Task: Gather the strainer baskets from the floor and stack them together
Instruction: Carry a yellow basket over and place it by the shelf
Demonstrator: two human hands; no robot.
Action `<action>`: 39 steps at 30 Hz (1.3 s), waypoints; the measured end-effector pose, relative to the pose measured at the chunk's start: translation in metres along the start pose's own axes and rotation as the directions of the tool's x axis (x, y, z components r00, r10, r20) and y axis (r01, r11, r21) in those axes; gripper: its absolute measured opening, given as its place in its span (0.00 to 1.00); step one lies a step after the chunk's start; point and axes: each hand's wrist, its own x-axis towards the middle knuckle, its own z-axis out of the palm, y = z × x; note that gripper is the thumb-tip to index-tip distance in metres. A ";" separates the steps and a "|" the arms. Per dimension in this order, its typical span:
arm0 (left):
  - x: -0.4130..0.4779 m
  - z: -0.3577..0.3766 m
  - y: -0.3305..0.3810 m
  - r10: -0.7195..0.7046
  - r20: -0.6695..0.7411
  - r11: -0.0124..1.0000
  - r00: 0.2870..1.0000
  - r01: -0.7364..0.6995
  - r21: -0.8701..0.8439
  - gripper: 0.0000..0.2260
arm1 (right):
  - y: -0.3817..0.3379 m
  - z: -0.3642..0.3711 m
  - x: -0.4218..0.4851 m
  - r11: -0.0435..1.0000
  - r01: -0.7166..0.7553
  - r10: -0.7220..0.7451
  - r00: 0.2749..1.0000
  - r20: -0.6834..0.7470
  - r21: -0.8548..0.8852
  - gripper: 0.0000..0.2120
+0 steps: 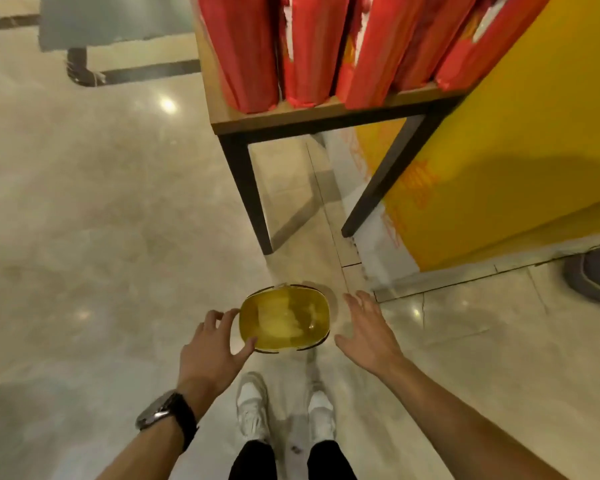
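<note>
Hands reach down toward a yellow basket (284, 318) low over the pale polished floor (84, 209), just ahead of two white shoes (253, 407). The left hand (212, 355) grips the basket's left rim, thumb at the near edge and fingers (219, 317) curled over the far side. It wears a dark-strapped watch (163, 412) on the wrist. The right hand (368, 332) is spread flat with fingers apart, just beside the basket's right edge and not touching it, holding nothing. The basket is rounded, translucent yellow, with thin dark edges showing at its top and bottom rims; whether it rests on the floor or is lifted slightly cannot be told. Blur hides any holes in it.

Beyond the basket stands a wooden table (281, 117) on dark legs, with red packages (312, 46) upright in a row on top. A yellow panel (520, 140) rises to the right of the table. A grey round object (594, 273) lies on the floor at the right edge, partly cut off.
</note>
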 end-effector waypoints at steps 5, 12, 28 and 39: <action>0.088 0.141 -0.059 -0.022 0.073 0.998 0.997 0.026 -0.058 0.32 | 0.055 0.133 0.104 0.988 -0.106 0.106 0.994 0.006 0.108 0.40; 0.187 0.298 -0.125 -0.151 -0.012 0.944 0.988 0.141 -0.297 0.33 | 0.111 0.286 0.197 0.913 -0.177 0.228 0.969 -0.099 0.368 0.40; 0.230 0.344 -0.109 -0.526 0.004 0.624 0.850 0.389 -0.678 0.26 | 0.129 0.321 0.224 0.480 -0.284 0.622 0.777 -0.094 0.830 0.22; 0.155 0.226 -0.033 -0.486 0.027 0.649 0.874 0.381 -0.659 0.35 | 0.119 0.203 0.131 0.376 -0.293 0.706 0.705 -0.067 0.879 0.24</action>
